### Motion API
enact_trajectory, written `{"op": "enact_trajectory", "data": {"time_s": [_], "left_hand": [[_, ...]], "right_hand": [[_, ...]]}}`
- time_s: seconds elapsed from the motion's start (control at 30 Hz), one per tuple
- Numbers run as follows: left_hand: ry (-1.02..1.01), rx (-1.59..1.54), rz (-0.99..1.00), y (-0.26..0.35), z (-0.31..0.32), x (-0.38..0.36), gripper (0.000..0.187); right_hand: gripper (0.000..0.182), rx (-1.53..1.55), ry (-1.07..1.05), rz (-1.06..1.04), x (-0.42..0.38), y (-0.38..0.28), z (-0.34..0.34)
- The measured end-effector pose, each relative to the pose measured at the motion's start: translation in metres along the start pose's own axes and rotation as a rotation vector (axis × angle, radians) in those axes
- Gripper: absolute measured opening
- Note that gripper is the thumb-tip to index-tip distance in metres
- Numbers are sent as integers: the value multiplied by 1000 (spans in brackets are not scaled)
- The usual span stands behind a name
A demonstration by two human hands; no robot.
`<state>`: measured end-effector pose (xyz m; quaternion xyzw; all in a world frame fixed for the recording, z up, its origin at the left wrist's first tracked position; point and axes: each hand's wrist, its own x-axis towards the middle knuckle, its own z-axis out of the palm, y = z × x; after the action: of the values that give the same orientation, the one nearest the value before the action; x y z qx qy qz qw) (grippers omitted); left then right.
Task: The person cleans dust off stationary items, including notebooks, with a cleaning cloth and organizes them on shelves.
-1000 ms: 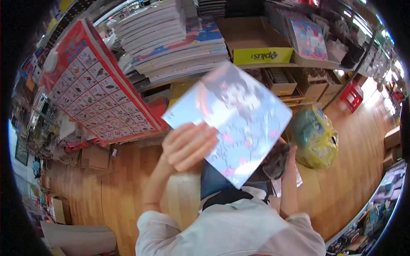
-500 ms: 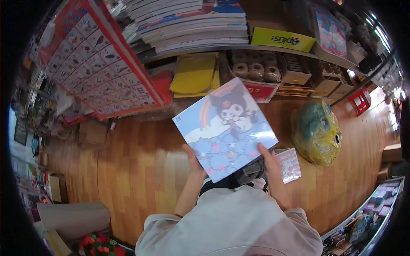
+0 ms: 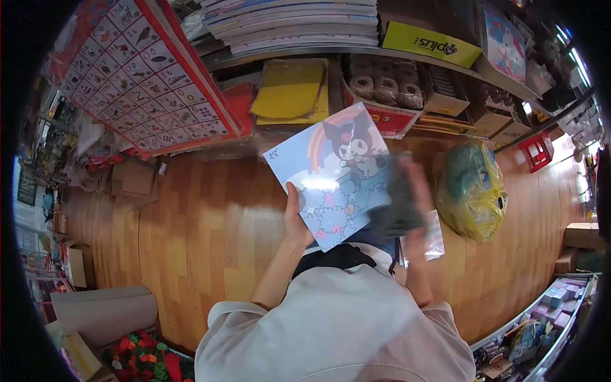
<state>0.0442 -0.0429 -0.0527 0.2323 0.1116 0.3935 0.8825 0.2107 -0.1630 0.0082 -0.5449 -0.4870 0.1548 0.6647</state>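
My left hand (image 3: 296, 219) grips the lower left edge of a glossy blue cartoon-covered book (image 3: 337, 172), its thumb on the cover. The book is tilted above my lap, and its cover shows a rainbow and a character with dark ears. At the book's right edge, my right hand (image 3: 417, 191) is smeared by motion, closed around a dark grey cloth (image 3: 396, 210). The cloth overlaps the cover's right side; whether it touches cannot be made out. Below my right hand, a shiny wrapped packet (image 3: 434, 237) lies partly hidden on the floor.
Ahead is a shelf with stacked books (image 3: 299, 28), a green box (image 3: 431, 44), yellow envelopes (image 3: 286, 95) and twine rolls (image 3: 385, 90). A yellow plastic bag (image 3: 474, 191) stands on the wooden floor (image 3: 210, 248) at right. A red-framed picture chart (image 3: 140, 76) leans at left.
My right hand has left the book's lower right edge and now holds the grey cloth, which was lying on my lap. The book has shifted slightly up the view, held by the left hand.
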Motion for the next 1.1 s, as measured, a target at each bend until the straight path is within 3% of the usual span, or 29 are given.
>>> {"op": "enact_trajectory", "data": {"time_s": [0.07, 0.17, 0.23, 0.3, 0.33, 0.4, 0.47, 0.53, 0.57, 0.6, 0.67, 0.73, 0.8, 0.87, 0.93, 0.97, 1.07, 1.1], "left_hand": [[-2, -33, -29, -6, 5, -1, 75], [-61, -87, -101, -7, -18, -2, 73], [6, -91, -90, -10, -14, -7, 71], [141, -3, -52, -21, 7, -12, 69], [56, 18, -176, -24, -7, -18, 71], [30, 28, -188, -20, 4, -16, 73], [-10, -8, -137, -20, -19, -11, 70], [211, -56, -35, -3, 3, -8, 69], [502, 110, -44, 16, 33, -12, 70], [267, 9, -52, 20, 3, -3, 72], [58, 41, -3, 7, -24, -5, 79], [141, 130, -10, -3, 3, -9, 77], [129, 118, -119, -13, 13, -14, 80], [186, 92, -138, -12, 19, -11, 80], [239, 208, 4, -4, 22, -11, 93], [206, 33, -57, 5, 12, -13, 81], [73, 99, -75, 10, 11, -10, 94], [85, 191, -155, 5, 2, -13, 93]], "right_hand": [[82, -496, -587, -198, -9, 8, 28], [81, -515, -598, -278, -33, 21, 58], [76, -501, -758, -217, -25, 27, 55], [67, -680, -550, -250, 6, 37, 56], [65, -677, -429, -247, 26, 41, 56], [67, -731, -312, -211, 55, 46, 56], [70, -711, -401, -276, 46, 48, 71], [75, -481, -681, -284, 7, 33, 85], [76, -457, -761, -282, -13, 25, 84], [77, -434, -838, -282, -22, 21, 82], [77, -519, -711, -257, -14, 34, 79], [72, -639, -449, -240, 17, 39, 76], [72, -641, -357, -279, 47, 39, 78], [74, -620, -521, -293, 45, 35, 92], [81, -565, -672, -313, 22, 18, 95], [77, -483, -703, -293, 12, 12, 89], [77, -660, -618, -195, 14, 29, 69], [76, -665, -473, -204, 25, 37, 65]]}}
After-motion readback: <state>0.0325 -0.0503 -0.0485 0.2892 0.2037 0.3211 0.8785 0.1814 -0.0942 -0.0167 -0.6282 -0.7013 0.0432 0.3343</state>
